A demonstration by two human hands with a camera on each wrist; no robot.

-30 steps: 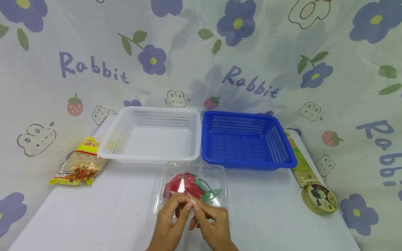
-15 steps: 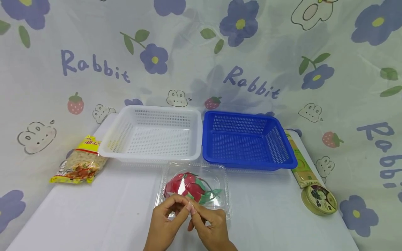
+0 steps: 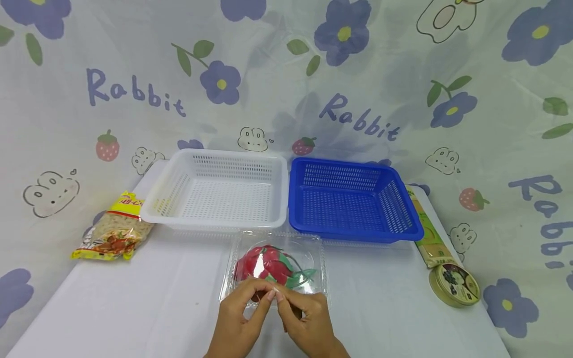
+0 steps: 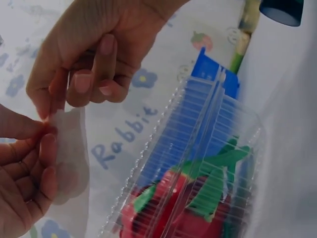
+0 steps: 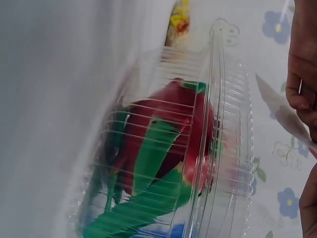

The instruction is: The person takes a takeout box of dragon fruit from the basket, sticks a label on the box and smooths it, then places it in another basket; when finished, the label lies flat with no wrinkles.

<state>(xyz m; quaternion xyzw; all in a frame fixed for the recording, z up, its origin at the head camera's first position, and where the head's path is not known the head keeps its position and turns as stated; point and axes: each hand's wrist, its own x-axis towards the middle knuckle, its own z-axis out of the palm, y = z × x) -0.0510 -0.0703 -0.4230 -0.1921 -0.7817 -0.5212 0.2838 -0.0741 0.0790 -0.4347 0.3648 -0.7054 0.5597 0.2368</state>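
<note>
Both hands meet fingertip to fingertip in front of a clear lidded plastic box (image 3: 320, 248). Inside it lies a red dragon fruit (image 3: 268, 263) with green scales. My left hand (image 3: 239, 315) and right hand (image 3: 311, 318) pinch a thin, translucent whitish strip between thumbs and forefingers. From the left wrist view, the strip (image 4: 72, 153) hangs below the right hand (image 4: 99, 54) beside the left hand (image 4: 25, 183). A pointed part of the strip (image 5: 282, 109) shows in the right wrist view. The pinched part is mostly hidden by the fingers.
A white basket (image 3: 281, 199) and a blue basket (image 3: 353, 234) stand side by side behind the box. On the left lies a yellow-ended food bag (image 3: 116, 231). At right are a green packet (image 3: 431, 238) and a round gold tin (image 3: 454, 286).
The strip's pointed end, seen earlier past the left fingers in the head view, is now hidden. Both hands stay close together and shift only slightly; the box stays in place.
</note>
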